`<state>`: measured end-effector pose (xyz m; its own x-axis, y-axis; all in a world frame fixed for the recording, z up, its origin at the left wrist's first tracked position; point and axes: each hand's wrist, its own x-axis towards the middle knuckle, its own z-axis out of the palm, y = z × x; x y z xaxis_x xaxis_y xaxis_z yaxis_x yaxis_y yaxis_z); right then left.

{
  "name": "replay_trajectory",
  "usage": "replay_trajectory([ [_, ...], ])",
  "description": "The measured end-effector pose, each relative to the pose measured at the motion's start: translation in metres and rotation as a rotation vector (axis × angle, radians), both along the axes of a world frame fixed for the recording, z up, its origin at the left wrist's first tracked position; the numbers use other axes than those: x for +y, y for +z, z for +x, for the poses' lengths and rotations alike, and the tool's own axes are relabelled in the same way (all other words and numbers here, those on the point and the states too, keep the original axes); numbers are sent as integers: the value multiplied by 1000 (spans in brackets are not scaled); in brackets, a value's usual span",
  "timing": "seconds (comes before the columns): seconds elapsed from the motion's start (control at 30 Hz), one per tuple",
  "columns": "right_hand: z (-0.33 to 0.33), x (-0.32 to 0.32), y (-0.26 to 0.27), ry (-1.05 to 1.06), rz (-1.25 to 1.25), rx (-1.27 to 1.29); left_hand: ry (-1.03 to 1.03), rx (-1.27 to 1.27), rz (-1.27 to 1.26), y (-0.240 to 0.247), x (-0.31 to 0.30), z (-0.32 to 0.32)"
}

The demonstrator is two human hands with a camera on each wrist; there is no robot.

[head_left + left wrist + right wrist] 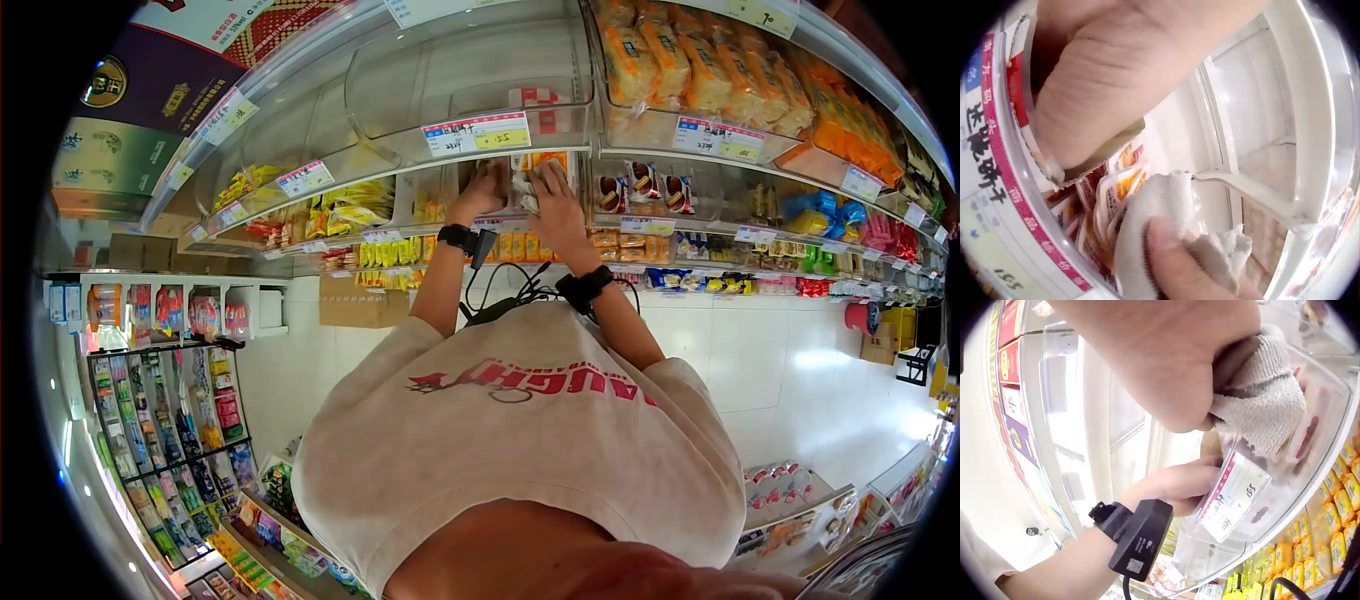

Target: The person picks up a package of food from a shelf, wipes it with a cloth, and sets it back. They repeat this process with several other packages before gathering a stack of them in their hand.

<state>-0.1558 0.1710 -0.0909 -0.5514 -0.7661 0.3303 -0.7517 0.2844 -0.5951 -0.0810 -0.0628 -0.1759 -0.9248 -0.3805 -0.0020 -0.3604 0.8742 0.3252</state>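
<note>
My left hand (pixel 484 190) (pixel 1104 75) (pixel 1175 484) is in a clear shelf bin, gripping an open cardboard box (pixel 1113 145) by its edge; the fingertips are hidden. Just to its right, my right hand (pixel 558 200) (pixel 1179 265) (pixel 1172 356) holds a bunched grey-white cloth (pixel 1144 231) (pixel 1266 400) over the bin. Red and white packets (pixel 1116 187) lie beneath and beside the cloth. A handwritten price label (pixel 997 169) (pixel 1235 494) fronts the bin, close to my left hand.
Above is a clear shelf tray with a price label (pixel 475 134). Packaged bread (pixel 690 70) fills the upper right shelf. Round-pictured packets (pixel 643 185) sit right of my hands, yellow packs (pixel 350 208) to the left. Black cables (pixel 510 290) hang below my wrists.
</note>
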Motion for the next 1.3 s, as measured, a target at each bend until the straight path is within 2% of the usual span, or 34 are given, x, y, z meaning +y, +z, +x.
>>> replay_trajectory([
  [0.1,2,2,4,-17,9,11,86,-60,313,5,-12,-5],
  [0.2,4,0,6,-27,17,5,159,-159,334,49,10,-2],
  [0.3,4,-2,-1,-43,-13,16,-59,-48,258,36,6,9],
  [0.37,4,-3,-2,-47,-20,23,-57,-102,243,1,-13,6],
  [0.57,6,1,2,-50,-6,22,4,-1,-9,5,6,-1],
  [0.67,7,1,2,-65,-34,13,-4,16,-79,12,6,-6],
  [0.8,11,3,-3,-73,-108,23,21,-34,-64,61,26,4],
  [0.9,12,2,-3,-96,-107,64,-14,26,-160,74,30,7],
  [1.03,15,0,3,-141,-180,58,87,253,96,95,35,5],
  [1.1,17,1,6,-190,-222,-100,67,298,185,105,27,7],
  [1.13,17,0,7,-209,-242,-180,65,307,86,112,26,8],
  [1.23,9,-2,18,-293,-435,-309,43,489,704,147,40,29],
  [1.27,12,-6,26,-306,-459,-366,97,358,802,167,45,38],
  [1.3,17,-9,36,-324,-481,-425,86,404,982,164,45,45],
])
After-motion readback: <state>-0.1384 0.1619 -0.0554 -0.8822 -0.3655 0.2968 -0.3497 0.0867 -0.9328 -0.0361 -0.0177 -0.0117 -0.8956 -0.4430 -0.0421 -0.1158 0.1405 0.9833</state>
